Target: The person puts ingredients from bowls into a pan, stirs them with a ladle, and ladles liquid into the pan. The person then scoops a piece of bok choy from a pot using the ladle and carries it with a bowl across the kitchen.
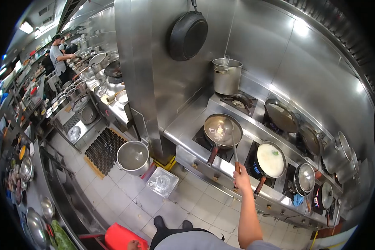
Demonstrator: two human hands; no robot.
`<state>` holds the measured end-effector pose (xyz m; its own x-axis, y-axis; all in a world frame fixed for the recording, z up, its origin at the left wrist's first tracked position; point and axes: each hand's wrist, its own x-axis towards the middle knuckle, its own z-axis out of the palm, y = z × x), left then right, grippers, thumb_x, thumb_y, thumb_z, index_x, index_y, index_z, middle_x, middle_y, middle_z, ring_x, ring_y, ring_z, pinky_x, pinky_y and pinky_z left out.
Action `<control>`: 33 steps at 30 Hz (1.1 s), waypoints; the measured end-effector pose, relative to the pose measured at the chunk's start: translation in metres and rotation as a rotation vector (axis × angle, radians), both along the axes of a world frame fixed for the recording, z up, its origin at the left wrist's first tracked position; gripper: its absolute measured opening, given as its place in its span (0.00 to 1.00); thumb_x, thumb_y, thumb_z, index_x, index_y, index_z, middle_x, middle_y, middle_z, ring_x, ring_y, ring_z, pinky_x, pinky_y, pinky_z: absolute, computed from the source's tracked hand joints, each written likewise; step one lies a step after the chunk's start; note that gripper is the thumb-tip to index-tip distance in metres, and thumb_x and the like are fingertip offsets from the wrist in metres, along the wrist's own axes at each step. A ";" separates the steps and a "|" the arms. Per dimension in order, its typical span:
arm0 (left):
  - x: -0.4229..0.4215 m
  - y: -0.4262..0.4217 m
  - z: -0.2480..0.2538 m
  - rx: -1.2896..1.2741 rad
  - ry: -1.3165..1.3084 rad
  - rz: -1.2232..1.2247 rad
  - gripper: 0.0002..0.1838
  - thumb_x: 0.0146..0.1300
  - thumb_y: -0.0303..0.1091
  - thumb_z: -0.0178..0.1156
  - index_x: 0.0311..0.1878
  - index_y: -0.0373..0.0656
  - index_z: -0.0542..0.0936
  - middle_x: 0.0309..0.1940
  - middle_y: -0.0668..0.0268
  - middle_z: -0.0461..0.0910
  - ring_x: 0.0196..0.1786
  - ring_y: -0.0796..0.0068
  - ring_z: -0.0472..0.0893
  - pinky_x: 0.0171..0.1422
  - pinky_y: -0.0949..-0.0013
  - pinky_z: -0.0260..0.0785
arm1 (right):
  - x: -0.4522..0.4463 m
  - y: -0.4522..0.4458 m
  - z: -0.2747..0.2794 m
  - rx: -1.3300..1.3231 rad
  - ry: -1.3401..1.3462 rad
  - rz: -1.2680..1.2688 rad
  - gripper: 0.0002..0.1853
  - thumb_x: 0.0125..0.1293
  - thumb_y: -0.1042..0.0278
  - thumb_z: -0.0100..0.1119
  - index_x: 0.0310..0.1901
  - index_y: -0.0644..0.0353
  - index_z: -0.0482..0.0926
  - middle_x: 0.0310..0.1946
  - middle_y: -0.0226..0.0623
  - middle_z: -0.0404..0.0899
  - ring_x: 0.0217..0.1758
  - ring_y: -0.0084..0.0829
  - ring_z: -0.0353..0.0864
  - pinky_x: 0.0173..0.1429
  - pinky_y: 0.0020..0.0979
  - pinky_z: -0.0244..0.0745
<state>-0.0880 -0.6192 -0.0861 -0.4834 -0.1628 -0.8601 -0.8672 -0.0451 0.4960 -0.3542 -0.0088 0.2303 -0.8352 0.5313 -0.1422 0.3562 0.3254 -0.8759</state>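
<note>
My right hand [241, 179] is closed round the wooden handle of a long metal cooking utensil [235, 154]. Its far end reaches into a frying pan [211, 118] with shiny liquid and some pale bits in it; the head's shape is unclear. That pan sits on a front burner, its brown handle pointing towards me. Just right of my hand, another frying pan [271, 160] holds a white liquid with a green piece on top, over a blue flame. Only a small part of my left hand [134, 245] shows at the bottom edge, beside a red plastic container [123, 235]; its fingers are not clear.
A tall pot [228, 79] with a whisk stands at the back, left of more pans [281, 116]. A strainer [306, 178] lies further right. On the floor are a large pot [133, 158], a clear-lidded box [162, 182] and a black mat [106, 151]. A person [58, 58] works far left.
</note>
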 end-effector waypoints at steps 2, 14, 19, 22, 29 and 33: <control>0.010 0.011 0.004 -0.050 -0.009 -0.009 0.12 0.67 0.37 0.53 0.48 0.42 0.71 0.33 0.57 0.80 0.24 0.59 0.80 0.27 0.56 0.76 | 0.005 -0.002 0.018 -0.217 -0.078 -0.002 0.27 0.64 0.71 0.52 0.65 0.56 0.62 0.28 0.33 0.73 0.18 0.20 0.68 0.19 0.24 0.63; 0.037 0.027 -0.012 -0.108 0.162 -0.141 0.10 0.67 0.37 0.52 0.45 0.41 0.72 0.34 0.58 0.80 0.27 0.58 0.80 0.30 0.55 0.75 | -0.007 0.025 0.012 -0.419 -0.005 -0.037 0.26 0.67 0.70 0.50 0.66 0.52 0.60 0.27 0.31 0.69 0.18 0.21 0.65 0.18 0.22 0.59; 0.040 0.016 0.017 0.559 0.198 0.462 0.11 0.65 0.41 0.54 0.44 0.45 0.78 0.34 0.57 0.80 0.33 0.55 0.80 0.36 0.56 0.76 | -0.036 -0.005 0.008 -0.580 0.001 0.078 0.26 0.67 0.70 0.50 0.66 0.51 0.60 0.28 0.30 0.67 0.18 0.21 0.65 0.17 0.22 0.59; 0.033 -0.026 -0.016 0.362 0.543 0.048 0.15 0.62 0.44 0.57 0.45 0.45 0.78 0.33 0.56 0.80 0.31 0.54 0.80 0.33 0.56 0.74 | 0.002 -0.010 0.039 -0.631 -0.016 0.126 0.25 0.67 0.70 0.50 0.66 0.53 0.62 0.27 0.29 0.68 0.17 0.20 0.64 0.16 0.22 0.58; 0.023 -0.048 -0.041 -0.179 0.401 -0.169 0.14 0.65 0.42 0.53 0.46 0.41 0.74 0.35 0.57 0.80 0.28 0.57 0.80 0.31 0.56 0.75 | 0.028 0.005 0.036 -0.255 -0.051 0.042 0.29 0.64 0.71 0.51 0.67 0.58 0.61 0.27 0.32 0.72 0.16 0.20 0.65 0.17 0.23 0.61; 0.020 -0.047 -0.028 0.050 0.057 0.104 0.11 0.66 0.36 0.52 0.45 0.40 0.73 0.34 0.57 0.80 0.25 0.59 0.80 0.29 0.57 0.76 | 0.016 -0.015 0.029 -0.176 0.018 -0.005 0.32 0.65 0.71 0.50 0.70 0.60 0.54 0.27 0.32 0.72 0.17 0.19 0.66 0.17 0.23 0.61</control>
